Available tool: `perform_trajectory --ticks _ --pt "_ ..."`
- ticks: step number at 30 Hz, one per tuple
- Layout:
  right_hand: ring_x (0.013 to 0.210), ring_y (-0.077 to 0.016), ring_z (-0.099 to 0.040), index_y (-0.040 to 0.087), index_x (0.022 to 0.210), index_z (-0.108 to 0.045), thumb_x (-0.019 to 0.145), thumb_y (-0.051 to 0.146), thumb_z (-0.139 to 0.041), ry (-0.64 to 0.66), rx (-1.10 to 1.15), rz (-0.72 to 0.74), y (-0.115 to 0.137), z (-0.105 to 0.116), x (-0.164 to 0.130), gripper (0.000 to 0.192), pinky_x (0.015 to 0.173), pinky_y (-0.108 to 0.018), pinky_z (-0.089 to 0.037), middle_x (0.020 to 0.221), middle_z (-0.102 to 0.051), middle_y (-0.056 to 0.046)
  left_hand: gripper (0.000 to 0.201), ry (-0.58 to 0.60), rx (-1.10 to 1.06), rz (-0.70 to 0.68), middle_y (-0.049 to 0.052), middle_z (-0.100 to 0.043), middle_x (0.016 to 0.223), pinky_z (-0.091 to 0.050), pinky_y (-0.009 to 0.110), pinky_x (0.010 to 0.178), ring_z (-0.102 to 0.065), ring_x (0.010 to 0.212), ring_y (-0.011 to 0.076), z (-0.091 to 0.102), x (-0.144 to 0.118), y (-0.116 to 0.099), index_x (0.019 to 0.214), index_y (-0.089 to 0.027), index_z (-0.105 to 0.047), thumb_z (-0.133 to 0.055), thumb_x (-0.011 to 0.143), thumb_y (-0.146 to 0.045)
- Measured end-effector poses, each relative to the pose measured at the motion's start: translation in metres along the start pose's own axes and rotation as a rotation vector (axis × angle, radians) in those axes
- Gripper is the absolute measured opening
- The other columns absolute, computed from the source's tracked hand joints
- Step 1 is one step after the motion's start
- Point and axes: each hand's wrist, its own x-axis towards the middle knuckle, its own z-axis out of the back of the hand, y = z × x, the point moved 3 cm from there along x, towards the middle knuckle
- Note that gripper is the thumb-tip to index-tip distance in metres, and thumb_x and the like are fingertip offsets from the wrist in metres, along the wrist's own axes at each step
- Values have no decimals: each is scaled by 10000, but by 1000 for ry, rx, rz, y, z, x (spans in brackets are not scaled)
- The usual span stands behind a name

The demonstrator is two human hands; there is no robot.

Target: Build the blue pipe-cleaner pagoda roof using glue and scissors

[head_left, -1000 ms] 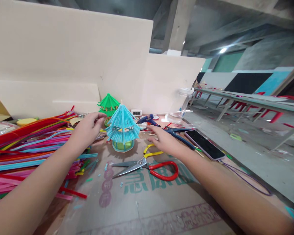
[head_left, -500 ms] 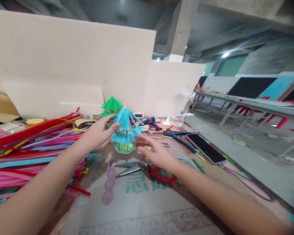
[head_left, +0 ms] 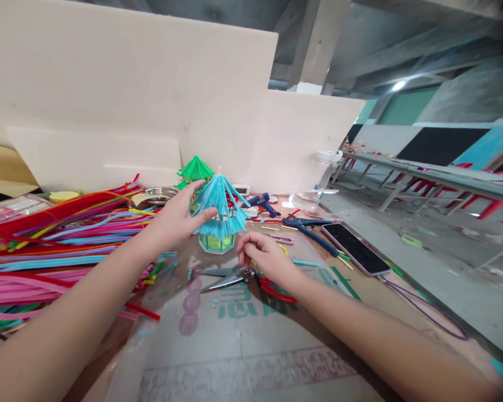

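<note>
Left hand (head_left: 178, 219) laid against the left side of the blue pipe-cleaner pavilion (head_left: 219, 209), fingers spread and touching its roof, not clamped around it. Pavilion upright on the surface (head_left: 251, 346), near the middle, just in front of a green pavilion (head_left: 194, 169). Right hand (head_left: 265, 258) lowered onto the red-handled scissors (head_left: 251, 279) just in front of the blue pavilion, fingers curled loosely over the pivot; firm grip or mere touch impossible to tell. Heap of coloured pipe cleaners (head_left: 54, 240) to the left. Glue gun (head_left: 263, 202), pliers (head_left: 305, 229) and phone (head_left: 354, 248) to the right.
</note>
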Motion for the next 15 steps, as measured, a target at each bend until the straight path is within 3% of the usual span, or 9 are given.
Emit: perform_trajectory --ticks 3,6,11,15 --pt "477 -94 -530 196 846 -525 836 234 -499 22 44 -29 1 -1 0 47 505 -210 -418 587 -596 58 857 10 -38 11 191 -395 1513 -318 451 1145 -394 1387 293 -2 0 6 1476 -95 -314 -557 824 -595" --pt "504 -102 -584 184 896 -556 841 300 -558 20 77 -54 2 1 0 128 522 -219 -452 635 -648 36 868 9 -31 15 195 -393 1514 -319 456 1145 -394 1387 297 -3 1 8 1474 -89 -319 -560 819 -604" --pt "513 -106 -611 170 773 -580 789 409 -685 -31 111 -128 -3 5 2 261 516 -215 -473 641 -686 -5 875 23 -25 17 182 -382 1524 -314 452 1148 -396 1384 296 -6 1 10 1481 -92 -303 -579 816 -589" --pt "484 -96 -597 154 822 -628 823 545 -640 -17 284 -196 -12 0 2 391 472 -198 -448 637 -689 -19 849 34 -32 -2 163 -423 1498 -332 447 1138 -428 1358 293 -6 -1 4 1462 -116 -330 -593 802 -581"
